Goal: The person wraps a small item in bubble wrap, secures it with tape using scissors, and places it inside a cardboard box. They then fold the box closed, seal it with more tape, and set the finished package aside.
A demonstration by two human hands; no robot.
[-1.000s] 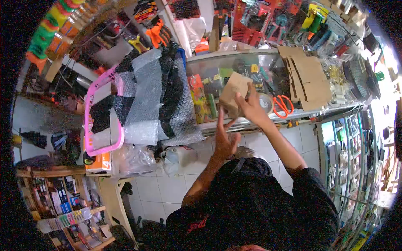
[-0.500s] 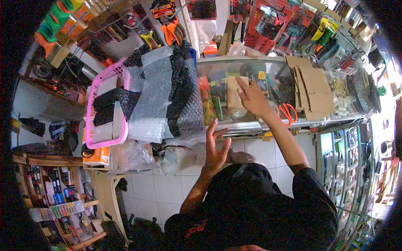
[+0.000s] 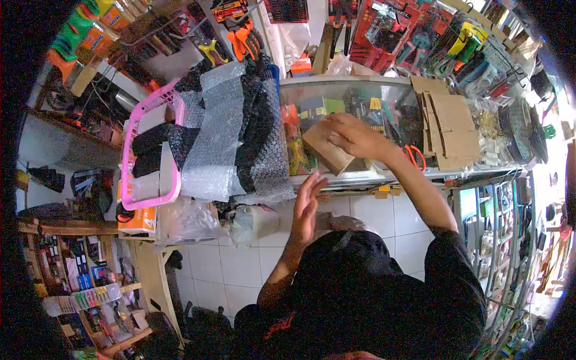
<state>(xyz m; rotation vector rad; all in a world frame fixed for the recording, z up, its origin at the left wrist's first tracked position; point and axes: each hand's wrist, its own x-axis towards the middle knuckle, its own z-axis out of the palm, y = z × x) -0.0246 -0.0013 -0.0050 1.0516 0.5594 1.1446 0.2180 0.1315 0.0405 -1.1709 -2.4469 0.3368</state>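
Observation:
A small brown cardboard box point(image 3: 323, 150) sits tilted over the glass-topped counter point(image 3: 384, 95). My right hand point(image 3: 357, 135) grips it from above, its fingers bent over the upper side. Just in front of the counter's edge, my left hand point(image 3: 307, 204) is raised with the fingers stretched out, holding nothing and apart from the box. Orange-handled scissors point(image 3: 415, 157) lie to the right of my right forearm. Through the glass, packaged goods show around the box.
On the left, bubble wrap point(image 3: 213, 138) and black material spill over a pink basket point(image 3: 174, 195). Flat cardboard pieces point(image 3: 456, 129) rest on the counter's right part. Packaged tools point(image 3: 384, 36) hang at the back. A glass shelf unit point(image 3: 495, 234) stands at right.
My right hand has closed on the box, which has turned and tilted slightly toward the left front. The left hand has turned a little, its fingers now closer together.

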